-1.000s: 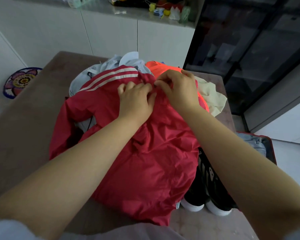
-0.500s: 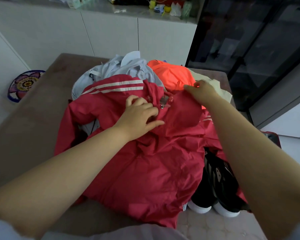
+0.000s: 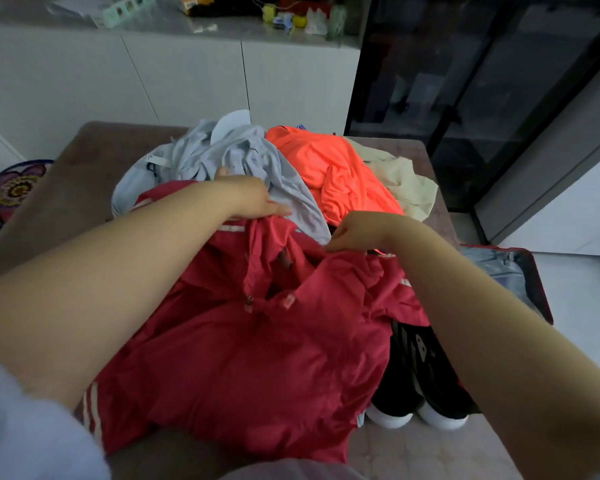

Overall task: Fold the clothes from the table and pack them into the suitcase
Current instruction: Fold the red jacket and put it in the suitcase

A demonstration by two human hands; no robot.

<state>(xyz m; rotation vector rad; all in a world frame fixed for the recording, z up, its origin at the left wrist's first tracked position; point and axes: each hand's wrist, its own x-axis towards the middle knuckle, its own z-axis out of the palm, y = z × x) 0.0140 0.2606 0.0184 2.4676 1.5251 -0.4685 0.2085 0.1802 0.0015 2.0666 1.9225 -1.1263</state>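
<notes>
The step in hand looks like spreading the red jacket [image 3: 257,341] flat before its first fold. It lies on top of the heap of clothes on the table [image 3: 94,147], collar toward 12 o'clock and hem toward 6 o'clock, nearest the person. The right hand [image 3: 355,233] has its fingers curled and pinches the jacket's edge near the shoulder, at about 2 o'clock on the garment. The left hand [image 3: 253,200] lies at the top edge, at about 11 o'clock, touching the pale blue shirt [image 3: 229,154]; whether it grips any red cloth cannot be told. An orange top [image 3: 329,168] and a cream garment [image 3: 406,178] lie beyond at 1 o'clock, and black shoes [image 3: 420,393] sit at 4 o'clock. The suitcase [image 3: 537,289] stands open on the floor at 3 o'clock, with denim inside. The next move probably calls for drawing both shoulders apart, smoothing the front, then folding the sleeves inward.
</notes>
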